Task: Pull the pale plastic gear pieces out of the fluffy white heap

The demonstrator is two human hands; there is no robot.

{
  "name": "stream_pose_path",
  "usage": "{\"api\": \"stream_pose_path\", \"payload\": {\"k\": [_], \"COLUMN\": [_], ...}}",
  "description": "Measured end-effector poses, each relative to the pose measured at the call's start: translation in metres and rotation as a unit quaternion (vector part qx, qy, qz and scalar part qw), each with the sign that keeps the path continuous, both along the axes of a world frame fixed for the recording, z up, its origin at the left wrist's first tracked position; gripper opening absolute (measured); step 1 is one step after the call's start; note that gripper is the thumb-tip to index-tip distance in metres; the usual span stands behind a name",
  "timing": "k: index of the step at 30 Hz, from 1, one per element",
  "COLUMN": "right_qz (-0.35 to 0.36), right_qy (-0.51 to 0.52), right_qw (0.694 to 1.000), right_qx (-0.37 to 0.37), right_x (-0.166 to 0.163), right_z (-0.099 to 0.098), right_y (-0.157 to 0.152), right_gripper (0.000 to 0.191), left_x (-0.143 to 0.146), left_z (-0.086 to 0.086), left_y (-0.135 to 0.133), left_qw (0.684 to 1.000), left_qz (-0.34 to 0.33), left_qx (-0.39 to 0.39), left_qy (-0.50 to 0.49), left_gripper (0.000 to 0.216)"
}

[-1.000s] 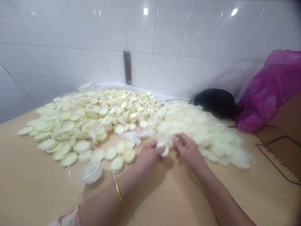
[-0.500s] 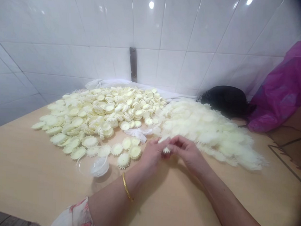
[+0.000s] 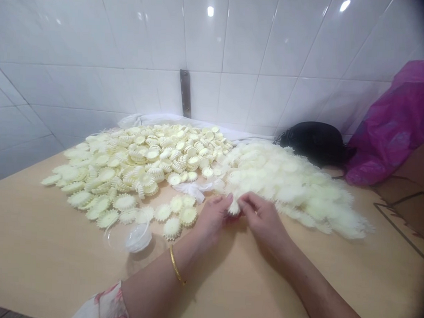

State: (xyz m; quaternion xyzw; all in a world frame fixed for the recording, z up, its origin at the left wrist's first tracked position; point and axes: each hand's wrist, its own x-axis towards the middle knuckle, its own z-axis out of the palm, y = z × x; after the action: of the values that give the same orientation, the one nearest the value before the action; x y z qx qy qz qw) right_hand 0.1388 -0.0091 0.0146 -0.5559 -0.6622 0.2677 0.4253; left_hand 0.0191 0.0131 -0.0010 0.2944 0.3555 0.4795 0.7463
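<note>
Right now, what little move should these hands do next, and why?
Perhaps ease the right hand slightly aside, because both it and the left hand are around the pale scalloped piece and partly hide it.

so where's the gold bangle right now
Low and left of centre in the head view, the gold bangle circles the left forearm, between the left hand and the patterned sleeve.
</note>
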Motion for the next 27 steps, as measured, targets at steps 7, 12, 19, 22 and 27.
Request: {"api": "stream_pose_path", "payload": {"k": [7, 12, 19, 22, 27], "right_qz": [0.038, 0.052, -0.025, -0.049, -0.053], "right_qy": [0.009, 0.073, 0.121, 0.159, 0.199], "right_qw": [0.999, 0.996, 0.992, 0.986, 0.978], "right_qx": [0.003, -0.001, 0.007, -0.009, -0.043], "right_x": [-0.0024, -0.0004, 0.0031, 0.0030, 0.0018], "right_z": [0.0006, 0.0008, -0.0013, -0.0038, -0.0071], "right_y": [-0.0025, -0.0008, 0.0039, 0.0047, 0.0057], "right_gripper": [0.015, 0.020, 0.020, 0.025, 0.028], "left_x": [-0.0029, -0.0038, -0.0035, -0.0035, -0.0031], "left_z": [-0.0025, 0.0035, 0.0027, 0.0004, 0.0021], "left_y": [0.0026, 0.0013, 0.0013, 0.0017, 0.0003], "left_qw": [1.000, 0.999, 1.000, 1.000, 0.998], "left_qz": [0.006, 0.000, 0.009, 0.002, -0.016], "left_qx": [0.007, 0.003, 0.019, 0.031, 0.055], "left_qy": [-0.021, -0.035, -0.016, 0.004, 0.025], "left_gripper": [0.029, 0.026, 0.028, 0.031, 0.030]}}
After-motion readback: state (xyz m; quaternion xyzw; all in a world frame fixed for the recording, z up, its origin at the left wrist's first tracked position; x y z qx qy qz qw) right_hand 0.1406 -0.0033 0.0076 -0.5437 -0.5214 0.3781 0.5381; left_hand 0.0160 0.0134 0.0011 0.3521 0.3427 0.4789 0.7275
